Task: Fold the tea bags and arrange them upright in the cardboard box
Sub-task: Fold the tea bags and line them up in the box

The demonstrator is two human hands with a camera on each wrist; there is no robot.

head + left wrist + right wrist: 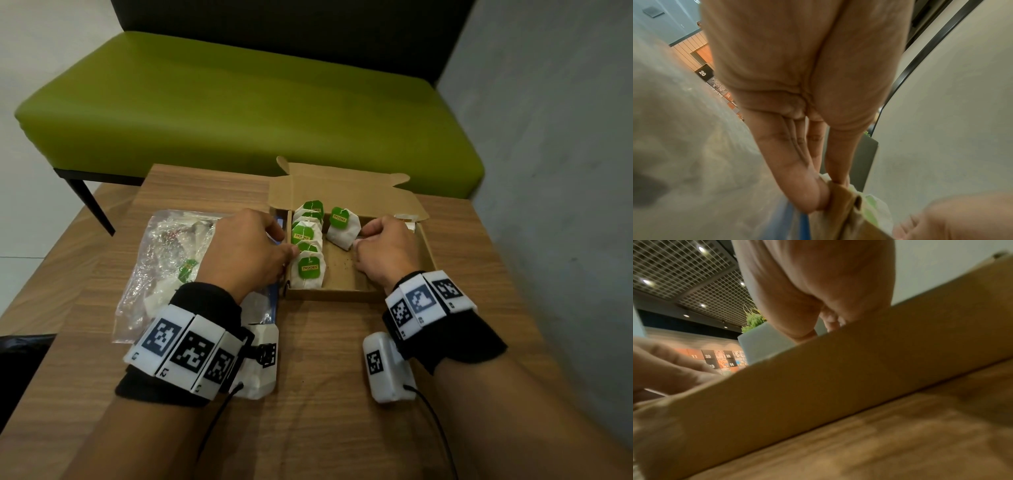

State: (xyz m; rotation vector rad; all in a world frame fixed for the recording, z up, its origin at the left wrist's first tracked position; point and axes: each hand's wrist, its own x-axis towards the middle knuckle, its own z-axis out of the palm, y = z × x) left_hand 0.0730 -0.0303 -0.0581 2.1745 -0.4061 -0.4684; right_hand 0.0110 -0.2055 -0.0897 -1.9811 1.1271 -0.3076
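Behind the wooden table [322, 359] stands a green bench [239, 102] against a grey wall. On the table sits an open cardboard box [342, 192], its lid flap folded back. Along the box's left wall a row of folded tea bags [307, 253] stands upright, green tags facing up; one more tea bag [342, 228] stands apart nearer the middle, and the box floor to the right of the row is bare cardboard. Left of the box lies a clear plastic bag [164, 260] holding more tea bags.

From the head view, the left hand [246, 253] reaches over the box's left wall to the row, and the right hand [383, 250] sits inside the box with fingers curled, fingertips at the lone tea bag's side; whether it grips the bag I cannot tell. Only the left wrist view shows that the left fingers [797, 178] are straight, thumb and fingertips pinching the cardboard wall. In the right wrist view the box's near wall hides the right fingers.
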